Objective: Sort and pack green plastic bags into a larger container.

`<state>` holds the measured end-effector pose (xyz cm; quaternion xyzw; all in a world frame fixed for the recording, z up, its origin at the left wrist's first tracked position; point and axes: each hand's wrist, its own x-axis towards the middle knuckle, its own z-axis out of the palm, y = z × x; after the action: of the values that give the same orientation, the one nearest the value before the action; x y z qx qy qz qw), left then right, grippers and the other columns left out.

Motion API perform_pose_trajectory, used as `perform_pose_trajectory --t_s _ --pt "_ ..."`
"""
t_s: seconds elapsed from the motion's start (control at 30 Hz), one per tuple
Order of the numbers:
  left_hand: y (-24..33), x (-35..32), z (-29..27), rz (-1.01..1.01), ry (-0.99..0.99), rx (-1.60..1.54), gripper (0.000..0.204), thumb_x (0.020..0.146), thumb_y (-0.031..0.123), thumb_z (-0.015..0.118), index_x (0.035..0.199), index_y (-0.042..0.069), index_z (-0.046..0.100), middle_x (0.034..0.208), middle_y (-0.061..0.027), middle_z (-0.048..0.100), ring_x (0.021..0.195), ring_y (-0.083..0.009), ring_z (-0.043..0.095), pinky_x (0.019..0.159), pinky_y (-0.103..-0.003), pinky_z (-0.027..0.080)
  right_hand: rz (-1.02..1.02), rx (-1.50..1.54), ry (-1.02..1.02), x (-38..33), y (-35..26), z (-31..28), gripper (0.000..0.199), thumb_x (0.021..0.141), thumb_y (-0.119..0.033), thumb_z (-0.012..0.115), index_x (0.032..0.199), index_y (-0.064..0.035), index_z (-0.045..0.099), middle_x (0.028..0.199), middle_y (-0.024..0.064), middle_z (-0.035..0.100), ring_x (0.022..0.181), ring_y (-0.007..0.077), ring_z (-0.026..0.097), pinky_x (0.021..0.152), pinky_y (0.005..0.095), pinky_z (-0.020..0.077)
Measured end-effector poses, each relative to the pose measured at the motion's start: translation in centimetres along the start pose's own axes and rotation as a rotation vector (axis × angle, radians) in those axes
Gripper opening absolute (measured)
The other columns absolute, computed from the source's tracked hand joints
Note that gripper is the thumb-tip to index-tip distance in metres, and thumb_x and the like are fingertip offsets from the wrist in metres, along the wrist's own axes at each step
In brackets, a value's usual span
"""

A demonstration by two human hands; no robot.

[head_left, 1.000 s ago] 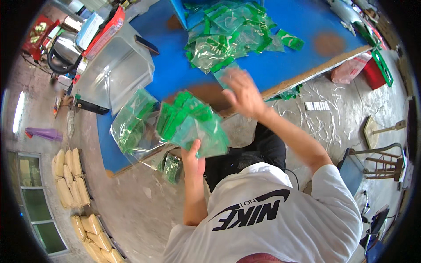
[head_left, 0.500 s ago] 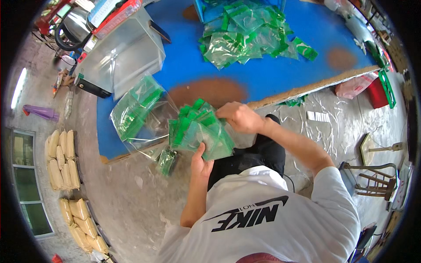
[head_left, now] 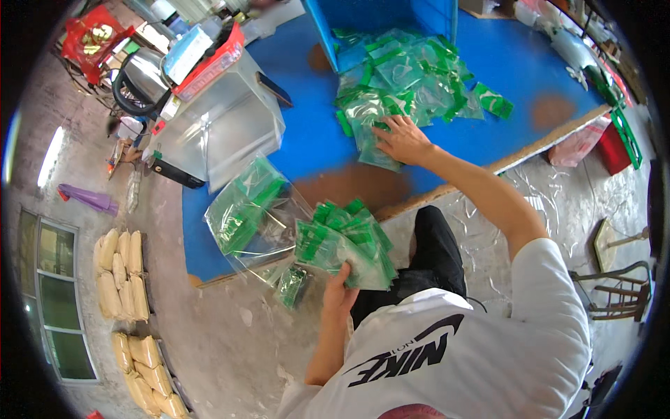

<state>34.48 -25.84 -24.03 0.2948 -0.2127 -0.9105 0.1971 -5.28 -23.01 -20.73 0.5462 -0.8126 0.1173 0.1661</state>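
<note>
Right hand (head_left: 403, 140): moved from fanned plastic-bag stack (head_left: 349, 241) to green-and-clear bag pile (head_left: 412, 73), blue tabletop (head_left: 502, 52); grip unclear. Left hand (head_left: 340, 292): grasping stack.

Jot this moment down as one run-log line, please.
Left hand: holding fanned green-and-clear bags | Right hand: at bag pile's near edge | Blue table: under pile
</note>
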Motion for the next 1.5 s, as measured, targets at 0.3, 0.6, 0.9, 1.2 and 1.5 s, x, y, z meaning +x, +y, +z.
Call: perform_pose_trajectory --t_s 0.3,0.6,0.9,1.2,1.5 --pt "0.1 2.6 -1.2 0.005 -0.098 -0.145 0.045 0.093 0.010 0.069 0.135 0.006 0.053 0.132 -0.0074 0.062 0.122 -0.0247 0.059 0.110 -0.046 0.044 -0.034 0.158 -0.026 -11.8 -8.1 -5.6 0.052 0.094 -0.030 0.061 0.140 -0.0077 0.051 0.148 0.0198 0.042 0.139 0.0408 0.036 0.110 0.0580 0.0326" --pt "-0.4 2.0 0.4 0.144 -0.112 -0.089 0.044 0.095 0.009 0.064 0.136 0.004 0.050 0.134 -0.0101 0.058 0.126 -0.0285 0.054 0.111 -0.048 0.042 0.064 0.013 0.282 -5.0 -8.6 -2.3 0.045 0.095 -0.034 0.060 0.127 -0.0019 0.059 0.126 0.0240 0.058 0.120 0.0376 0.055 0.104 0.0470 0.0409" --pt "0.0 1.7 1.1 0.184 -0.043 0.121 0.052 0.093 0.009 0.066 0.140 0.002 0.045 0.134 -0.0114 0.057 0.126 -0.0297 0.054 0.111 -0.049 0.041 -0.036 0.952 -0.121 -5.9 -9.4 -4.2 0.025 0.100 -0.023 0.053 0.097 0.0006 0.061 0.086 0.0240 0.061 0.083 0.0414 0.062 0.072 0.0485 0.0468" --pt "-0.1 0.8 0.4 0.166 -0.027 0.032 0.055 0.090 0.006 0.070 0.140 0.006 0.046 0.135 -0.0079 0.057 0.125 -0.0267 0.056 0.107 -0.047 0.046 -0.143 0.041 0.049 -3.7 -9.2 -0.7 0.049 0.096 -0.036 0.059 0.133 -0.0043 0.057 0.139 0.0197 0.052 0.135 0.0402 0.041 0.113 0.0505 0.0326" --pt "1.0 1.6 -0.3 0.141 -0.027 -0.036 0.049 0.094 0.004 0.064 0.140 0.005 0.046 0.134 -0.0096 0.058 0.123 -0.0270 0.057 0.108 -0.046 0.047 -0.111 0.522 0.387 -0.8 -4.9 -3.1 0.042 0.086 -0.021 0.071 0.123 -0.0045 0.060 0.116 0.0176 0.065 0.110 0.0372 0.061 0.094 0.0450 0.0502"
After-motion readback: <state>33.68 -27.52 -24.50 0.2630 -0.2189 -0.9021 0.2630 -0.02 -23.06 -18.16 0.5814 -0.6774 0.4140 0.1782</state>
